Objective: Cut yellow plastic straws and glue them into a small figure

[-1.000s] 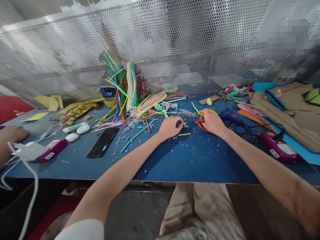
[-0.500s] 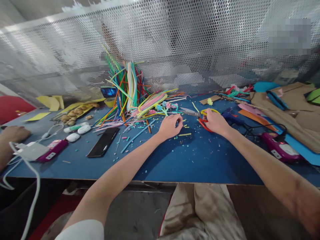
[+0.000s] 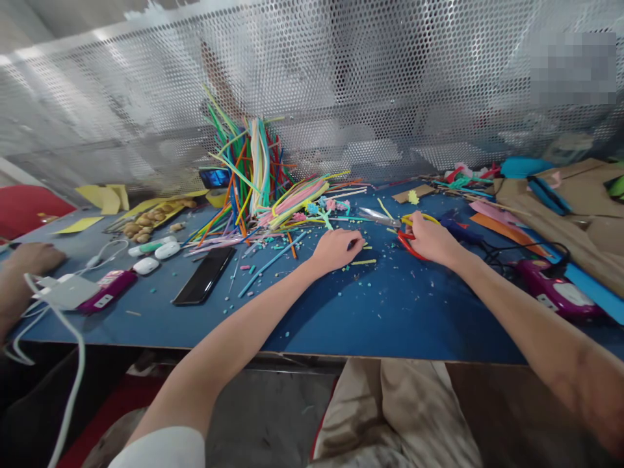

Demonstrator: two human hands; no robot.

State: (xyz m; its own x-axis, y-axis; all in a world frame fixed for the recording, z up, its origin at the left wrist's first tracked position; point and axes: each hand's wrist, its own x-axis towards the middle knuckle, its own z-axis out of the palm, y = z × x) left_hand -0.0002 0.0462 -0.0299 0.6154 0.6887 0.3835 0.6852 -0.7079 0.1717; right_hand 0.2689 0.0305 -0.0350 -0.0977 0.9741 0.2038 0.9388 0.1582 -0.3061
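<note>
Pale label-like patch on magenta power strip point(image 3: 108, 291), L end of counter point(image 3: 292, 331); too small to read from here. Black phone point(image 3: 205, 276) lies face up nearby, screen dark. Small lit display point(image 3: 215, 177) farther back, blue-ish, content n/legible. 2nd magenta power strip point(image 3: 558, 286) at R end, w/ black cord.

R hand point(image 3: 429, 240) wrapped round the yellow/red handles of scissors point(image 3: 392, 222), blades pointing L, over mid-counter. L hand point(image 3: 336, 251) curled, thumb & index nearly a ring; can't tell if anything's pinched inside. Short yellow-green pipe-cleaner pcs point(image 3: 364, 262) on counter just beside L fingertips, between the two hands.

Clutter: tall multicolour pipe-cleaner bunch point(image 3: 258, 169) upright, back L of centre; pink/yellow bundle point(image 3: 297, 205) lying beside it, behind L hand. Pastel bits strewn all round. Yellow flower-shaped pc point(image 3: 413, 197) on cardboard strip point(image 3: 423, 191), behind R hand. Blue glue gun point(image 3: 461, 231) close R of R hand, then orange sheet point(image 3: 509, 234) & brown paper point(image 3: 585, 195). White charger point(image 3: 68, 292) + cable far L, near another person's hand point(image 3: 36, 258). Perforated metal screen point(image 3: 390, 78) runs along back.
</note>
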